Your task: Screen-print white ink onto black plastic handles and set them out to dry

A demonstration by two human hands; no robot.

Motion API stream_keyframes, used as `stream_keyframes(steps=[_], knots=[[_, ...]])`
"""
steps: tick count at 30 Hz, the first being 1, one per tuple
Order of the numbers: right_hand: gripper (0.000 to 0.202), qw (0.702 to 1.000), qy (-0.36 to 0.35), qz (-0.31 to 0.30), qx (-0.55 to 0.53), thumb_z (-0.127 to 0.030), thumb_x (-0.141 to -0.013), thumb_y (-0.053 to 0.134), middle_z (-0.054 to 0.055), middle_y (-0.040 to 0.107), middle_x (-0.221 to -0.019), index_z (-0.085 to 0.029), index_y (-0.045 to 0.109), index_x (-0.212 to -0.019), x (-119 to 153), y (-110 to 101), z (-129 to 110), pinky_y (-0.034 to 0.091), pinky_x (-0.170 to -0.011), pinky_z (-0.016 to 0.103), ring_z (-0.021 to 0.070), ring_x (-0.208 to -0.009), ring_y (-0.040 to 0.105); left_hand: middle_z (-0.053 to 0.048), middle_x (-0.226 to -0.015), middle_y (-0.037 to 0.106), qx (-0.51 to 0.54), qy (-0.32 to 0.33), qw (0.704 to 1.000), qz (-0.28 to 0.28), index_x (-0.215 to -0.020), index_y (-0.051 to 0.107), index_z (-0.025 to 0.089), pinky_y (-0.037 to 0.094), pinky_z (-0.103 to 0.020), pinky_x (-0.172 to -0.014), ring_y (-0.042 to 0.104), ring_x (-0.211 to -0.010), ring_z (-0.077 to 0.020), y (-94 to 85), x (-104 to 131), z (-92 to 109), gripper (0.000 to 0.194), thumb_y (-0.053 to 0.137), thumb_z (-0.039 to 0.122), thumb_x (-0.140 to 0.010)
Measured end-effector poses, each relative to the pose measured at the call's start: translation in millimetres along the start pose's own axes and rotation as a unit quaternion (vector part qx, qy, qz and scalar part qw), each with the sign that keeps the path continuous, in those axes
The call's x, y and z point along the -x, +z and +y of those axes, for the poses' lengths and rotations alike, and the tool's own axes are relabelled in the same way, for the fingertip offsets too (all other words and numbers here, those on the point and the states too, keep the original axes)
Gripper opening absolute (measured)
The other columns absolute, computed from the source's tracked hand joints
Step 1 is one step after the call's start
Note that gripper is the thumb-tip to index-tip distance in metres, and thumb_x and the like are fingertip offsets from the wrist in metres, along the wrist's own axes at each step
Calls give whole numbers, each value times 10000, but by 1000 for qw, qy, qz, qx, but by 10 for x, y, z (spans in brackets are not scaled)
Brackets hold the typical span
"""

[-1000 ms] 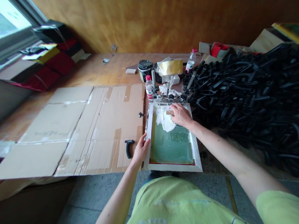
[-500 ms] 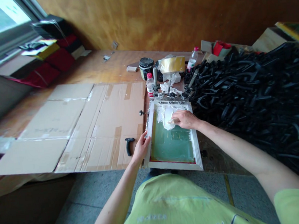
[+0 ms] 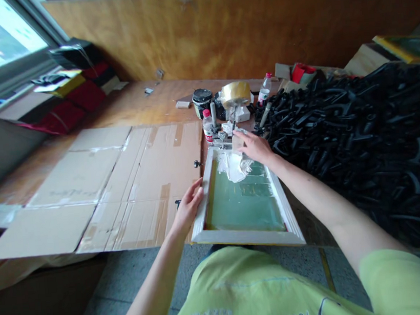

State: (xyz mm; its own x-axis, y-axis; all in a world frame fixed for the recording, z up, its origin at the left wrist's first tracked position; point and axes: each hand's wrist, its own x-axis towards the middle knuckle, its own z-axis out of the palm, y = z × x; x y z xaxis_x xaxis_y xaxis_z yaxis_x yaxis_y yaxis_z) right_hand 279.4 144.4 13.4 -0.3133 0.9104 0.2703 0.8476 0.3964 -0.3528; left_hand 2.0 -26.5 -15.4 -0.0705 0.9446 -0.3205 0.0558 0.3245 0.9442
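A white-rimmed screen printing frame [image 3: 291, 219] with green mesh [image 3: 240, 209] lies in front of me, its near edge raised towards me. White ink [image 3: 235, 167] is heaped at the mesh's far end. My left hand [image 3: 189, 207] grips the frame's left rim, fingers and thumb at its edge. With my right hand [image 3: 255, 146] I hold a pale squeegee [image 3: 237, 144] at the far end, just beyond the ink; its lower edge looks smeared with white. A black curved plastic part [image 3: 177, 203] on the cardboard is mostly hidden behind my left hand.
Flattened cardboard [image 3: 123, 175] covers the table on the left. A large heap of black plastic parts [image 3: 352, 150] lies to the right. Behind the frame stand a red-capped bottle [image 3: 208, 127], a black-lidded tub [image 3: 202, 101], a tape roll [image 3: 235, 95] and metal clamps [image 3: 223, 136].
My right hand has moved the squeegee away from me, from the ink to the frame's far end. The frame's near edge has risen, and my left hand has shifted slightly left with it.
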Motion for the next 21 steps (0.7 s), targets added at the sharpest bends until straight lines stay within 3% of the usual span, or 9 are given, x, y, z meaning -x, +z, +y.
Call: stream_keyframes(steps=[2, 4, 6, 9, 12, 14, 17, 19, 21], knots=[[475, 996, 52, 78, 1, -286, -854, 607, 75, 670, -1055, -226, 542, -1321, -8, -126, 263, 468, -833, 341, 229, -916, 622, -22, -815, 668, 33, 20, 999, -3, -1146, 666, 204, 426, -209, -502, 570, -611, -122, 6, -20, 287, 538, 568, 610, -806], [334, 984, 129, 125, -9, -272, -911, 498, 99, 681, -981, -169, 601, -1211, 167, -165, 532, 458, -834, 336, 222, -893, 621, -40, -898, 675, 99, 72, 992, -9, -1099, 664, 192, 468, -220, -558, 610, -699, -136, 52, -113, 562, 522, 525, 618, -832], [273, 975, 196, 99, -19, -253, -930, 443, 111, 685, -906, -138, 637, -1085, 453, -67, 698, 454, -804, 323, 207, -844, 620, -60, -1002, 675, 156, 129, 979, -18, -1116, 635, 195, 508, -240, -634, 641, -825, -162, 126, -247, 794, 497, 522, 595, -844], [210, 988, 146, -10, -46, -253, -839, 616, 74, 684, -931, -171, 645, -1031, 874, 271, 655, 461, -805, 313, 194, -866, 611, -85, -1052, 671, 186, 140, 972, -19, -1128, 599, 194, 527, -253, -665, 652, -895, -172, 256, -405, 947, 498, 467, 598, -869], [269, 997, 25, -70, -32, -215, -774, 707, 54, 651, -1024, -212, 644, -1035, 1109, 554, 359, 453, -872, 351, 215, -980, 575, -97, -1047, 682, 211, 83, 974, 8, -1173, 547, 195, 530, -251, -649, 663, -854, -165, 435, -369, 711, 534, 447, 624, -872], [156, 998, 14, -55, -10, -214, -816, 672, 58, 627, -982, -210, 655, -972, 1199, 616, 94, 448, -880, 362, 223, -981, 553, -128, -1078, 689, 197, -22, 979, -39, -1200, 526, 185, 536, -271, -630, 675, -836, -186, 595, -231, 372, 564, 521, 619, -840], [87, 1000, -11, -21, -14, -259, -887, 599, 66, 605, -943, -217, 663, -930, 1365, 613, -356, 448, -870, 343, 218, -961, 537, -168, -1177, 666, 181, -175, 960, -124, -1186, 537, 183, 558, -341, -684, 682, -928, -247, 810, 22, -152, 583, 576, 622, -804], [134, 993, -101, -46, -49, -271, -918, 557, 57, 621, -960, -233, 668, -984, 1489, 615, -581, 447, -872, 325, 204, -962, 547, -142, -1105, 693, 190, -204, 955, -103, -1079, 571, 189, 558, -349, -704, 686, -924, -251, 822, 127, -393, 508, 598, 605, -790], [183, 976, -176, -87, -90, -261, -929, 540, 36, 650, -995, -248, 661, -1066, 1567, 606, -585, 448, -881, 310, 183, -965, 573, -98, -918, 718, 163, -195, 965, -60, -941, 581, 190, 545, -323, -663, 694, -812, -232, 636, 144, -554, 434, 621, 585, -765]])
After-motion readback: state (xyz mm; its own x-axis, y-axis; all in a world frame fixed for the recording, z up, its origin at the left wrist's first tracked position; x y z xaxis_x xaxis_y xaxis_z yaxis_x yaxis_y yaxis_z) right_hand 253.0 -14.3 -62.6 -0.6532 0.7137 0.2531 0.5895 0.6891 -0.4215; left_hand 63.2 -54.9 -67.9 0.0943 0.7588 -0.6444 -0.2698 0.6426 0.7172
